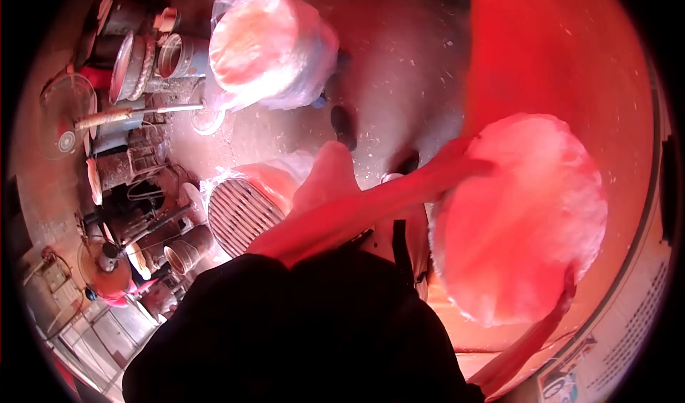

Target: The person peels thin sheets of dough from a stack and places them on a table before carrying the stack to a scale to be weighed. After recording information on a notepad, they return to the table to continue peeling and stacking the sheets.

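A large round pale sheet (521, 217) with ragged edges lies on a red-lit surface (556, 53) at the right of the head view. My left hand (472, 162) reaches across to its upper left edge, thumb and fingers apart and lying on it. At the lower right edge my right hand (569, 283) touches the sheet; its fingers are too dark and small to make out. Strong red light blurs the detail of both hands.
A plastic-wrapped round pale stack (257, 39) stands at the upper middle. Near my left forearm is a round slatted grate (239, 217). Metal pots (175, 57), a fan (66, 128) and assorted tools line the left side. A shoe (343, 126) shows on the floor.
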Demonstrator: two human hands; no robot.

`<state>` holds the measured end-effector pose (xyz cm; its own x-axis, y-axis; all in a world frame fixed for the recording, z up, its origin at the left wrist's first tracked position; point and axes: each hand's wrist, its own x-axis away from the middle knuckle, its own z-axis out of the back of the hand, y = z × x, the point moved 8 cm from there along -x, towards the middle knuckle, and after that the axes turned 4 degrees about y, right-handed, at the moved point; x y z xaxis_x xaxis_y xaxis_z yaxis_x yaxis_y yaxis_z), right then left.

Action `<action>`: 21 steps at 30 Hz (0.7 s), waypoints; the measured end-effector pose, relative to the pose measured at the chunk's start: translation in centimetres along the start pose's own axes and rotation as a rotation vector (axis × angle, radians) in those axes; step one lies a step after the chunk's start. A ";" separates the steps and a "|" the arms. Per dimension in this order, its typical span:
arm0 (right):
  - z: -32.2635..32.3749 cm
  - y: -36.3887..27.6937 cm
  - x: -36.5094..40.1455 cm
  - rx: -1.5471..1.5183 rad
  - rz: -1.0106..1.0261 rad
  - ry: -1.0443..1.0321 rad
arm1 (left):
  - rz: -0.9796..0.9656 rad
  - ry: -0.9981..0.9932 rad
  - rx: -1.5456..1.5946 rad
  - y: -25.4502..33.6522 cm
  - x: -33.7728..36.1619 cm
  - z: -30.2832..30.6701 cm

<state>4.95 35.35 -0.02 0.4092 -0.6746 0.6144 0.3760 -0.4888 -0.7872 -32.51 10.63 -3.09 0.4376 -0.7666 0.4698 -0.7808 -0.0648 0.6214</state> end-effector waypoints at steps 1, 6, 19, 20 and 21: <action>-1.6 -1.0 -0.5 -0.004 0.035 -0.015 | 0.010 0.027 -0.009 0.9 0.8 2.0; -8.4 -5.6 -9.9 -0.254 0.297 -0.087 | 0.012 0.401 0.041 9.3 6.2 13.7; -84.5 -7.0 -14.3 0.506 0.085 -0.733 | -0.588 0.870 -0.102 29.1 21.5 58.8; -88.4 -5.2 -15.6 0.499 0.041 -0.809 | -0.505 0.778 0.251 29.3 21.9 61.9; -91.0 -4.3 -15.6 0.542 0.020 -0.829 | -0.444 0.674 0.273 31.9 21.1 58.5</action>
<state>-78.69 -2.35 -11.08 0.7940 0.0219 0.6075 0.6079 -0.0225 -0.7937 -74.28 -44.92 -10.03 0.8331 -0.0947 0.5450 -0.5161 -0.4877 0.7042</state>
